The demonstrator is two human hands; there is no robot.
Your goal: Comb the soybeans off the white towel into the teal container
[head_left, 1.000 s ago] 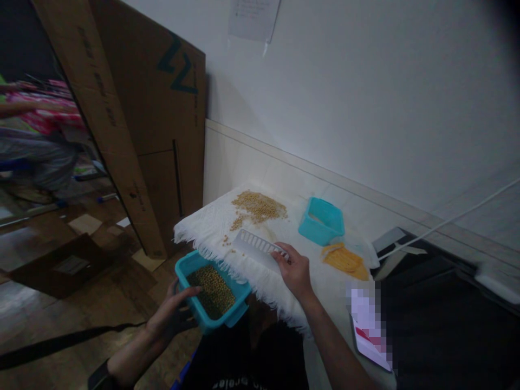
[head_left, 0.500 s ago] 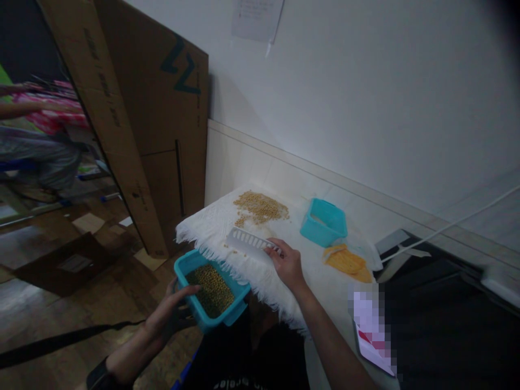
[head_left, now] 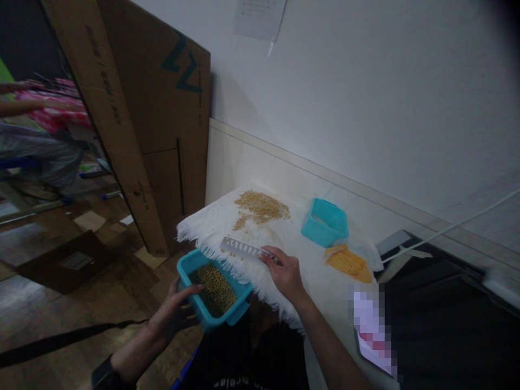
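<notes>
My left hand (head_left: 170,317) grips a teal plastic tub (head_left: 238,311) half full of greenish beans (head_left: 214,288), held just below the table's front edge. My right hand (head_left: 284,272) is closed on a flat white slotted scraper (head_left: 242,248), laid low across the white fringed cloth (head_left: 211,225) near that edge. A few loose beans lie by the scraper. A heap of tan beans (head_left: 262,205) lies farther back on the cloth.
A second teal tub (head_left: 324,222) stands at the back, with a yellow cloth (head_left: 348,262) beside it. Large cardboard sheets (head_left: 142,108) lean on the wall at left. A black surface (head_left: 447,314) and white cable (head_left: 459,219) are at right. A blurred person is at far left.
My right hand has drawn the scraper toward the cloth's front edge and tilted it flatter. The tub in my left hand has hardly moved.
</notes>
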